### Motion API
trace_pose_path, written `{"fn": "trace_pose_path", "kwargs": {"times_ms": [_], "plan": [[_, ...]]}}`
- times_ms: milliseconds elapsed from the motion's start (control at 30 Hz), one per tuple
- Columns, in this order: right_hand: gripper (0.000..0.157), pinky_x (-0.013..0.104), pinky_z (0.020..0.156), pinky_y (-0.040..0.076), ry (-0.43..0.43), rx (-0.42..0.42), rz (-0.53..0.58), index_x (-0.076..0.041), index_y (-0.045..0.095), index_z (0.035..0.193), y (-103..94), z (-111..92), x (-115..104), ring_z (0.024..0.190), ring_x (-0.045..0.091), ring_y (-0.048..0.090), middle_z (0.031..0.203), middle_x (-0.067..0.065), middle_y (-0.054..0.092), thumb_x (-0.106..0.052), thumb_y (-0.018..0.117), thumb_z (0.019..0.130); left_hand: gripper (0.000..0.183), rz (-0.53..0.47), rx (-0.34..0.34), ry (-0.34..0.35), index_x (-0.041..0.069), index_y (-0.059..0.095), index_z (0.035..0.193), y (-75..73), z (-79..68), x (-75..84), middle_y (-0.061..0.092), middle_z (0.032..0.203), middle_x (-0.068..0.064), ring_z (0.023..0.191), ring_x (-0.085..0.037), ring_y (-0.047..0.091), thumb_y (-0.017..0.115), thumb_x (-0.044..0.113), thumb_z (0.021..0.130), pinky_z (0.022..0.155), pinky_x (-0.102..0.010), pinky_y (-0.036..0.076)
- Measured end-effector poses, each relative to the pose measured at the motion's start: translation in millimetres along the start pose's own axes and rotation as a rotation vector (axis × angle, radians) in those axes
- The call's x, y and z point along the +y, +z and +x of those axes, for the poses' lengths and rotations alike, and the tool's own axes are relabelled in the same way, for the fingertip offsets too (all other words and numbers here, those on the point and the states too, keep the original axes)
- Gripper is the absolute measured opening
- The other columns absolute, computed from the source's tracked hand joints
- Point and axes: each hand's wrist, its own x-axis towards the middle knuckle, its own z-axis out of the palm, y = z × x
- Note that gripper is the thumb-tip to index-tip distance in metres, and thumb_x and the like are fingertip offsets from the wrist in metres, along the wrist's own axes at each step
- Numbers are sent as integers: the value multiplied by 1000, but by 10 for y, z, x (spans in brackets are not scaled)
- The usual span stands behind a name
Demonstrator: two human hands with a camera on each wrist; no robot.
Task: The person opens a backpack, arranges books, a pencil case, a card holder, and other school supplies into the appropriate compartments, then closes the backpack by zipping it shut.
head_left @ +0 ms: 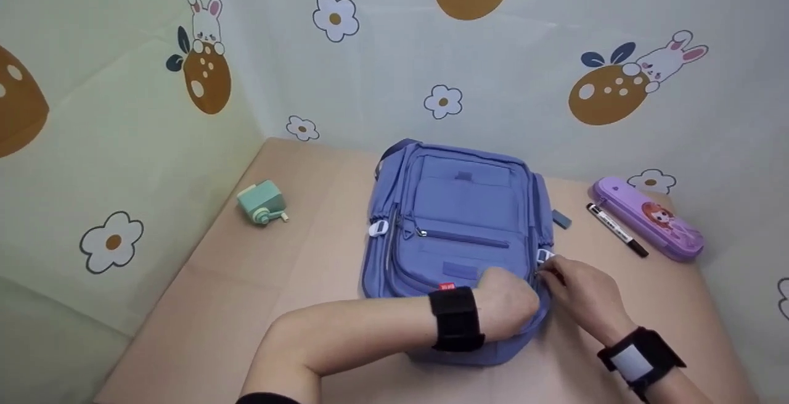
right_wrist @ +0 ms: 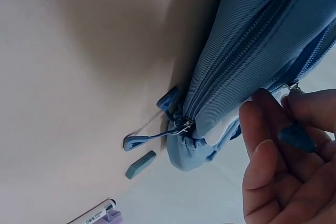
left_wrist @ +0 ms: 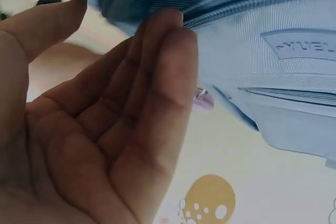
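A blue backpack (head_left: 471,206) lies front side up on the table. My left hand (head_left: 508,302) reaches across its lower right part. In the left wrist view, the left fingers (left_wrist: 168,66) bend gently, their tips against the bag beside a zipper, while the thumb (left_wrist: 58,24) stays apart. At the bag's right side, my right hand (head_left: 588,296) pinches a zipper pull (right_wrist: 296,137) between thumb and forefinger; its blue tab shows in front of the fingers. Another zipper, with two blue pulls (right_wrist: 137,141) hanging from its end, runs along the side.
Right of the bag are a small blue-grey block (head_left: 561,219), a marker (head_left: 616,229) and a purple pencil case (head_left: 647,219). A green pencil sharpener (head_left: 262,202) with a crank stands at the left. Patterned cloth (head_left: 382,58) hangs behind the table (head_left: 246,305).
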Motion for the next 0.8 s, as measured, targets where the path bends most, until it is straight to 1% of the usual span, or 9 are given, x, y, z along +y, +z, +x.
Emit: {"fn": "trace_pose_path", "kwargs": {"times_ms": [100,200,300,367,500,700,800], "plan": [[10,34,60,50,-9,-10,17,-15,70,97,51,13,-37,69,10,62,83,-4,70,-11,77,91,14,43,-1,-8,32,76,100,100,-3,49,69,82,12,66,-6,60,67,40,94,47,-32,48],[10,35,62,52,-27,-2,28,-15,70,98,88,34,-68,70,10,64,86,-4,72,-12,77,92,11,58,-26,-9,32,75,95,180,-33,66,69,83,13,67,-6,60,70,41,91,49,-31,48],[10,37,64,53,-34,4,29,-16,71,99,96,37,-72,72,10,65,87,-5,72,-12,77,92,7,54,-43,1,32,74,90,211,-44,72,69,83,14,68,-5,60,72,39,89,50,-31,47],[10,37,65,53,-29,2,27,-17,72,99,88,31,-58,73,10,65,87,-6,72,-12,77,92,7,55,-31,13,31,74,87,216,-40,68,68,82,14,68,-5,60,72,38,89,50,-31,47],[9,38,66,54,-18,-10,17,-17,72,98,65,29,-17,74,11,65,87,-5,72,-12,77,92,12,54,15,30,28,73,83,220,-27,47,66,77,13,63,-6,59,71,38,90,48,-30,46],[7,41,64,53,-21,-10,-37,-18,73,95,26,63,64,76,16,65,85,-3,70,-15,77,91,14,33,50,50,25,70,78,218,25,32,64,72,11,59,-8,57,70,33,90,45,-30,47],[6,41,64,52,-22,-5,-63,-17,73,94,-7,75,125,76,18,64,84,-2,69,-14,78,91,16,25,86,55,26,69,76,208,66,48,64,71,11,58,-7,56,71,33,89,45,-30,47]]}}
